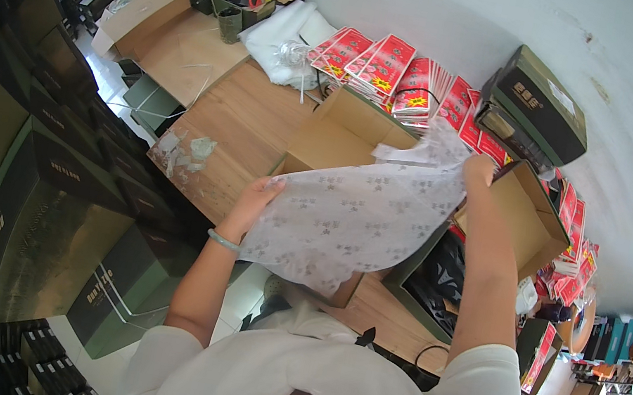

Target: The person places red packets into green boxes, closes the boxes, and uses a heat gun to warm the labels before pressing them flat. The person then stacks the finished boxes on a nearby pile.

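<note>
A sheet of thin white tissue paper (355, 217) with a grey printed pattern is spread between my hands. My left hand (255, 197), a bracelet on its wrist, pinches the sheet's left edge. At the upper right corner, my right hand (478, 173) is closed on the bunched paper. Beneath the sheet stands an open cardboard box (345, 127) with a brown inside, partly covered by the paper. Beside my right forearm is a second open dark green box (441, 327) holding a black item (437, 276) that I cannot make out. An upturned box or lid (534, 221) lies just beyond it.
Stacks of red printed packets (380, 66) line the wall, with closed dark green boxes (541, 105) nearby. Plastic scraps (194, 152) lie on the wooden table (251, 115). Large stacked boxes (52, 229) crowd the left. A white plastic bundle (280, 37) sits at the back.
</note>
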Available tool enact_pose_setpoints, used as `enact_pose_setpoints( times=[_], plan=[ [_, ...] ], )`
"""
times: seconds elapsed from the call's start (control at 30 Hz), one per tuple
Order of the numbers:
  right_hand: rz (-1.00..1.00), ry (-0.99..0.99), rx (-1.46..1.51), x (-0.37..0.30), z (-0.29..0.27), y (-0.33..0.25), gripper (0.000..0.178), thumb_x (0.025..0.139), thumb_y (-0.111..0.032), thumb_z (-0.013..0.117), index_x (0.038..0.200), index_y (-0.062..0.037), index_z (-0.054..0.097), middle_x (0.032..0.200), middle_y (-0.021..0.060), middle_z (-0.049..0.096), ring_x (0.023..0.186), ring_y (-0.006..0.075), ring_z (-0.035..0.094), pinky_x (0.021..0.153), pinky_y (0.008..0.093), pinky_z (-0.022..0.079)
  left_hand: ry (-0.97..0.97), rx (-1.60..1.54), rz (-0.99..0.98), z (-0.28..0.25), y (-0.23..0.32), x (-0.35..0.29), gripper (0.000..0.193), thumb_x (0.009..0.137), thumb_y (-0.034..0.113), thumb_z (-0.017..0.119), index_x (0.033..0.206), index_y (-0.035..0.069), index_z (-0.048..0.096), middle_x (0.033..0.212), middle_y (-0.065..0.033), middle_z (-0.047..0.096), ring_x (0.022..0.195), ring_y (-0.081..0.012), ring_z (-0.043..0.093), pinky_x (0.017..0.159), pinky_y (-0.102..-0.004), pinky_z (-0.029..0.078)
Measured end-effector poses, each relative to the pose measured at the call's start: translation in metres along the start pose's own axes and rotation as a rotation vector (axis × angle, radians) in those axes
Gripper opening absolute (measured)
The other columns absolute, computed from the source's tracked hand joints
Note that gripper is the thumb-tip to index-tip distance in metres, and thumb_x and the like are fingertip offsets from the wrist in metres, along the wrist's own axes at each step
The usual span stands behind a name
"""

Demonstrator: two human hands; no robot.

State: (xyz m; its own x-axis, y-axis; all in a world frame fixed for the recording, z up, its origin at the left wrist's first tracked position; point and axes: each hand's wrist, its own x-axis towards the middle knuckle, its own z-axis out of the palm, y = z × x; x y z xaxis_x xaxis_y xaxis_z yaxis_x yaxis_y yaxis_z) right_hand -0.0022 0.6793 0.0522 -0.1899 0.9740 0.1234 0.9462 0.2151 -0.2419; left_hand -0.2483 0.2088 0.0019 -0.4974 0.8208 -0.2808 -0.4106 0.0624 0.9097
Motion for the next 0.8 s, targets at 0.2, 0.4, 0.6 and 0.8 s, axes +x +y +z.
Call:
enact_pose_setpoints(
  times=[0.2,0.4,0.6,0.8],
  plan=[
    [-0.24,0.126,0.602,0.023,0.014,-0.106,0.044,0.096,-0.039,0.053,0.1,0.0029,0.066,0.102,0.0275,0.067,0.095,0.044,0.064,0.081,0.0495,0.05,0.171,-0.265,0.064,-0.005,0.029,-0.015,0.033,0.099,0.026,0.058,0.121,0.001,0.062,0.105,-0.0037,0.068,0.088,-0.0115,0.065,0.079,-0.0276,0.053],
    [0.009,0.294,0.561,-0.007,0.064,-0.084,0.041,0.099,-0.035,0.05,0.099,0.0041,0.062,0.096,0.0278,0.066,0.091,0.0462,0.062,0.079,0.0513,0.048,0.206,-0.185,-0.156,-0.018,-0.008,-0.007,0.035,0.099,0.029,0.06,0.116,-0.001,0.064,0.102,-0.0064,0.069,0.083,-0.0144,0.065,0.076,-0.0304,0.054],
    [0.018,-0.137,0.895,0.034,0.162,-0.017,0.044,0.101,-0.041,0.049,0.096,0.002,0.059,0.087,0.0147,0.066,0.069,0.027,0.058,0.064,0.0387,0.047,0.206,0.171,-0.33,-0.03,-0.042,0.03,0.04,0.101,0.033,0.054,0.113,-0.004,0.065,0.099,-0.0076,0.069,0.085,-0.016,0.065,0.076,-0.0309,0.053],
    [0.025,0.036,1.383,-0.141,0.11,-0.063,0.019,0.102,-0.024,0.046,0.098,-0.0052,0.047,0.084,-0.0006,0.046,0.075,0.0114,0.046,0.068,0.0279,0.042,0.214,-0.482,-0.404,-0.005,-0.02,0.012,0.042,0.103,0.031,0.048,0.125,-0.003,0.058,0.113,-0.0141,0.067,0.093,-0.022,0.067,0.079,-0.0349,0.056]
  ],
)
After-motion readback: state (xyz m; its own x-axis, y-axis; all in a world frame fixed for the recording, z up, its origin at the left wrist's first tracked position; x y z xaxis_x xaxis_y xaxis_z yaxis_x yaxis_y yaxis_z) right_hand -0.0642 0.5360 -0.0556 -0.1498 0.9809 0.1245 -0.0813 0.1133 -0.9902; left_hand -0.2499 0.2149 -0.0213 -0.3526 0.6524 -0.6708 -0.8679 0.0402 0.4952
